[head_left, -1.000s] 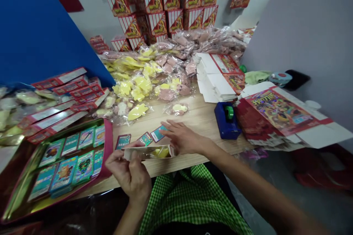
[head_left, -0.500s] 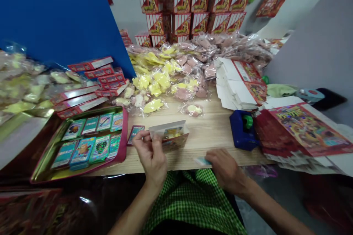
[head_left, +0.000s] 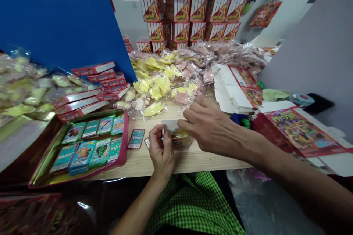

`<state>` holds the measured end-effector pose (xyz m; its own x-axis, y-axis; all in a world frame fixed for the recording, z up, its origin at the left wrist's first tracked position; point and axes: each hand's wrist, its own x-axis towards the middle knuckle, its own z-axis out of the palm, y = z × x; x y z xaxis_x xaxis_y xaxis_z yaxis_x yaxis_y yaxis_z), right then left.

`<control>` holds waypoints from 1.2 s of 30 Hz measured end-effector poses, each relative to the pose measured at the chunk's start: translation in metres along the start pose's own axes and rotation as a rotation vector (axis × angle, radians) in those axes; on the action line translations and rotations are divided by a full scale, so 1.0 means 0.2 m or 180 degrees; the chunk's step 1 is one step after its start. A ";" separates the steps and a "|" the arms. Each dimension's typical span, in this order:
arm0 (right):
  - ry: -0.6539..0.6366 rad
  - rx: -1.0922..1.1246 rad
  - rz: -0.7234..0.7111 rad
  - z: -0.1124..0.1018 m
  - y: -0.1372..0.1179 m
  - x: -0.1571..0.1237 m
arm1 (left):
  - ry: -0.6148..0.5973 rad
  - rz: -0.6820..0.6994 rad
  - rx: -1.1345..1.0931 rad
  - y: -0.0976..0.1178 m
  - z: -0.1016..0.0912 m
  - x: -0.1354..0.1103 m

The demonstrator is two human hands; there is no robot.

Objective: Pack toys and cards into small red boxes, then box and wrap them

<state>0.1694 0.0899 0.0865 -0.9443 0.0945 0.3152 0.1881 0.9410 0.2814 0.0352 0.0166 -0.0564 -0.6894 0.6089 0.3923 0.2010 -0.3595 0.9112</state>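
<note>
A: What's the left hand (head_left: 162, 150) doing?
B: That grip is pressed together, thumb and fingers pinching the left end of a small carton (head_left: 179, 140), which sits just above the surface. The white flap (head_left: 170, 125) rises from its top.

A: And the right hand (head_left: 212, 128)?
B: Its fingers are spread, reaching in from the right of the frame, with the fingertips against the carton's flap. The grip isn't closed around anything I can see.

A: Which way does the carton point?
B: Its long axis seems to run left to right across the frame, with the flap facing the far side, but the hands hide too much to be sure.

A: Is there room to move?
B: Some. Bare wood runs along the surface (head_left: 198, 163) toward its near edge, just below the hands.

A: What's in the way?
B: On the left, a trading card (head_left: 136, 138) lies just beside the left hand, and past it is a pink-rimmed tin tray (head_left: 124, 143) of cards. Bagged yellow and pink toys (head_left: 162, 88) crowd the far side. The right forearm passes over a blue tape dispenser (head_left: 237, 119).
</note>
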 end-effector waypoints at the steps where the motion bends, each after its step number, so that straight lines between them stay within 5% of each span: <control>1: -0.0019 -0.0020 -0.0155 0.02 0.00 0.03 | -0.0010 0.0014 -0.0002 0.00 0.00 0.00; 8: 0.0140 0.0340 -0.0611 0.21 0.01 0.07 | -0.0208 -0.0074 -0.0110 -0.03 -0.02 0.00; 12: 0.1511 0.0987 0.0800 0.25 -0.03 -0.12 | -0.0228 -0.0112 -0.0138 -0.02 -0.02 0.01; 14: 0.1845 0.1129 0.1437 0.29 -0.08 -0.23 | -0.0208 -0.0047 -0.0165 -0.01 -0.01 0.01; 19: 0.1605 0.0979 0.1455 0.39 -0.18 -0.33 | -0.0153 0.0030 -0.0282 -0.01 -0.01 0.01; 27: 0.0912 0.0516 0.0991 0.34 -0.13 -0.20 | -0.0083 0.0014 -0.0185 -0.01 -0.01 0.03; 33: 0.1569 0.1477 0.1535 0.42 -0.15 -0.32 | -0.0109 0.0101 -0.0097 -0.02 -0.01 0.03; 36: 0.1575 0.1652 0.1493 0.47 -0.16 -0.35 | -0.0261 0.0289 0.0033 -0.02 -0.04 0.04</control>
<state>0.2046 0.0837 -0.0303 -0.5505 0.4721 0.6886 0.2684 0.8811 -0.3894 0.0230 0.0164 -0.0588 -0.6090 0.6301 0.4818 0.2676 -0.4087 0.8726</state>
